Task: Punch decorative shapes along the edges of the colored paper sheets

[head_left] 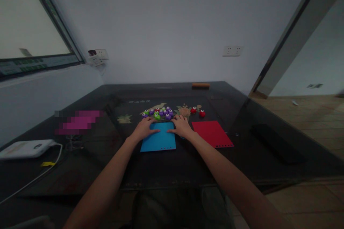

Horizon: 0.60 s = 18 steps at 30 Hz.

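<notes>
Beyond the blue sheet, small punches crowded the way (purple, green, red); a red sheet lay just right. The near table lay open.

Pale characters on the dark table are too blurred to read.

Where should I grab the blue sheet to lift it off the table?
Probably the near edge of the blue sheet, the one with the punched holes. It lies flat on the dark table, so pinch from the front, sliding fingertips under that free edge. The left hand and right hand rest on its far corners, and small punches crowd behind.
</notes>
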### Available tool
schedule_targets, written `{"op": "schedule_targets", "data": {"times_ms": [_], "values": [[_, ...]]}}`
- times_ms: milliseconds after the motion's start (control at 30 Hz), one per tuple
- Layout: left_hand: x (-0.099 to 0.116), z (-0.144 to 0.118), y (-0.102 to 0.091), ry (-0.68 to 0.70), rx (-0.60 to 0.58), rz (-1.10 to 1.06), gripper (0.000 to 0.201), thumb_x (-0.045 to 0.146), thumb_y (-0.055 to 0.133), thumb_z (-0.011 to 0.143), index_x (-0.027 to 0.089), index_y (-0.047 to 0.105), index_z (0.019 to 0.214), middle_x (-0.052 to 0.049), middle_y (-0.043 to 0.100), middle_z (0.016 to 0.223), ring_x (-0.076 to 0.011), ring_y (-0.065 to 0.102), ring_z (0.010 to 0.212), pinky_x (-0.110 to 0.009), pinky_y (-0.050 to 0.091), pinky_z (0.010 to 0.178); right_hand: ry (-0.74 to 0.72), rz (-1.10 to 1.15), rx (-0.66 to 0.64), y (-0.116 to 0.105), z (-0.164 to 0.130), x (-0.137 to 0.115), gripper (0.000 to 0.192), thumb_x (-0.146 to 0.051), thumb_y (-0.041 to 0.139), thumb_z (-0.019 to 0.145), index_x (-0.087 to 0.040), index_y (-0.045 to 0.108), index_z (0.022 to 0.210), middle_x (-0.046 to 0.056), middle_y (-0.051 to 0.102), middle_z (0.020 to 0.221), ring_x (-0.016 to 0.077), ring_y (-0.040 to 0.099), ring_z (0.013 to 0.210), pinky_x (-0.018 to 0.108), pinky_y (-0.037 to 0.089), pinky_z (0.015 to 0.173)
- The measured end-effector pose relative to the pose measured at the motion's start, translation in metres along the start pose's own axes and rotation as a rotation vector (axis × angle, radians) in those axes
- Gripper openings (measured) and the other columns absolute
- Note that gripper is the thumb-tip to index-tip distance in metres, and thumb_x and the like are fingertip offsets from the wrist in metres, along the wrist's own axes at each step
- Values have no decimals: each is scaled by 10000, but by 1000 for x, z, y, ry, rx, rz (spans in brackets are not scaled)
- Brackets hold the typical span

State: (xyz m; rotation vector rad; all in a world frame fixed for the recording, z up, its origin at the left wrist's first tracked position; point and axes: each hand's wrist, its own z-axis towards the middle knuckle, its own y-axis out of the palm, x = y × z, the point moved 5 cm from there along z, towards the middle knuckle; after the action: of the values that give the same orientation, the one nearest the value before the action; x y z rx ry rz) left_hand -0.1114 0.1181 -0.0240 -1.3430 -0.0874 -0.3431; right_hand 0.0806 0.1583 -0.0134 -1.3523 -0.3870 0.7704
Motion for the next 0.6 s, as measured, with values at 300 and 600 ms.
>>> {"op": "schedule_targets", "data": {"times_ms": [300,600], "values": [[-2,1,2,2,-10,32,527,544,636,711,225,638,1130,-102,569,1098,-272,518,1035,-399,401,930,-8,16,33,-2,-1,-5,561,-569,635,729,-168,596,1119,124,562,1136,288,464,1095,410,339,889],[1,0,0,20,14,8,498,520,650,709,220,649,1106,-96,562,1088,-274,498,1056,-403,397,936,-14,42,-51,-1,-1,-6,558,-539,610,767,-179,564,1190,146,507,1214,313,427,1135,432,364,887]]}}
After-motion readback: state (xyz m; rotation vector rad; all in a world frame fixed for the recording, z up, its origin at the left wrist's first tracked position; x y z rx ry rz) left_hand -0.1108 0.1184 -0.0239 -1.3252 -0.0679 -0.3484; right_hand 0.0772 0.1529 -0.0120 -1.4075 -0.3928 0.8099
